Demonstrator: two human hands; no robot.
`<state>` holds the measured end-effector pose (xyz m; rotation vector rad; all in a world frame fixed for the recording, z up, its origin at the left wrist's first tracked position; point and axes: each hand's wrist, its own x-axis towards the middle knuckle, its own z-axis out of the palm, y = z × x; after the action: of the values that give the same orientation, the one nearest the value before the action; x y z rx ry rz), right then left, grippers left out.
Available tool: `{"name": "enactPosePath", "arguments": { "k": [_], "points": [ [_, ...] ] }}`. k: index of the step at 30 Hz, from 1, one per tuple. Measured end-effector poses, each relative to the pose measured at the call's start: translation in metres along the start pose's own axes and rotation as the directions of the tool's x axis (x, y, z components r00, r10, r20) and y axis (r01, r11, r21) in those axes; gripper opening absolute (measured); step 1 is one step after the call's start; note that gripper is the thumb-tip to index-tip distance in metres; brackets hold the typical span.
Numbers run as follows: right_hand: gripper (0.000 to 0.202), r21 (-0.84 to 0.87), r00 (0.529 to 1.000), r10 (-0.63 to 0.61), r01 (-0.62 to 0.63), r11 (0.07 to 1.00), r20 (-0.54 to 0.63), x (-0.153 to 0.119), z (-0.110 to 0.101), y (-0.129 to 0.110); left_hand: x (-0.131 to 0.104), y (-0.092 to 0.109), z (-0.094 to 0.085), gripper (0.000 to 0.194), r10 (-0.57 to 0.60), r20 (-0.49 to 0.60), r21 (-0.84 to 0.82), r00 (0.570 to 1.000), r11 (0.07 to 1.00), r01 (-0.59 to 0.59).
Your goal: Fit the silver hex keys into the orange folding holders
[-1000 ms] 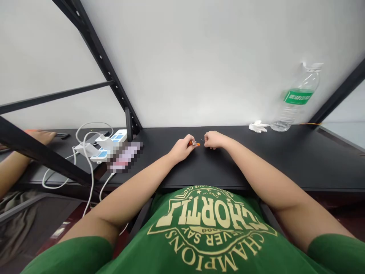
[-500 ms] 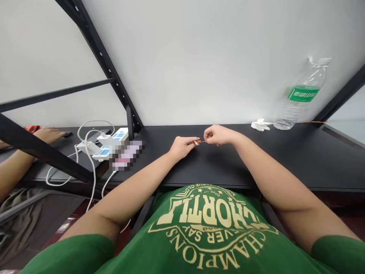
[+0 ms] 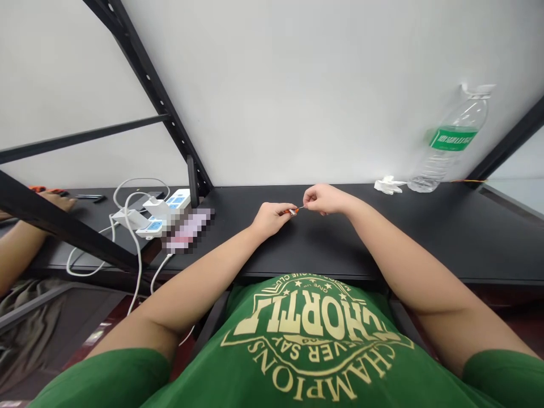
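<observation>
My left hand (image 3: 270,219) is closed, pinching a small orange-and-white object (image 3: 292,212) between thumb and fingertips; its kind is too small to make out. From its right end a thin light strand or stick (image 3: 301,208) runs to my right hand (image 3: 322,199). The fingers of that hand are pinched together on the strand's far end. Both hands are just above the black tabletop (image 3: 314,249), close together, with only the strand between them.
A clear bottle with a green label (image 3: 453,139) leans at the back right beside a crumpled white tissue (image 3: 389,185). Left are a power strip (image 3: 181,198) with chargers and white cables, a blurred-out flat object (image 3: 189,229), a black post (image 3: 63,218) and another person's hand (image 3: 57,199).
My hands stay nearly in place, the right one a touch closer to the orange object. At far left, the other person's hand has drawn back leftward from a dark object on the table.
</observation>
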<state>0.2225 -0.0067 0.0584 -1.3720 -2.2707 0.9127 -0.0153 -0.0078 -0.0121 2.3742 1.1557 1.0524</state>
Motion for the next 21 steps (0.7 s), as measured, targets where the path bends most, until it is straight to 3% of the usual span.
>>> {"name": "enactPosePath", "arguments": {
  "k": [6,10,14,17,21],
  "points": [
    [0.003,0.01,1.0,0.005,-0.005,1.0,-0.009,0.003,0.0,0.001,-0.002,0.001,0.001,0.021,-0.019,0.019,0.036,1.0,0.999,0.018],
    [0.011,0.247,0.998,0.048,-0.038,0.968,-0.036,0.011,0.007,0.001,-0.003,0.0,0.004,0.022,-0.055,0.014,-0.029,0.998,0.998,0.056],
    [0.028,0.602,0.995,0.098,-0.057,0.796,-0.036,0.021,0.02,-0.002,-0.003,0.001,0.005,0.025,-0.055,0.0,-0.086,0.998,0.995,0.055],
    [0.035,0.718,0.992,0.124,-0.088,0.691,0.003,0.026,0.026,-0.004,-0.003,0.005,0.004,0.028,-0.067,0.016,-0.152,0.998,0.986,0.069],
    [0.028,0.825,0.985,0.165,-0.135,0.548,0.051,0.027,0.024,-0.004,-0.002,0.007,0.003,0.032,-0.118,0.004,-0.231,0.993,0.966,0.115]
  ]
}}
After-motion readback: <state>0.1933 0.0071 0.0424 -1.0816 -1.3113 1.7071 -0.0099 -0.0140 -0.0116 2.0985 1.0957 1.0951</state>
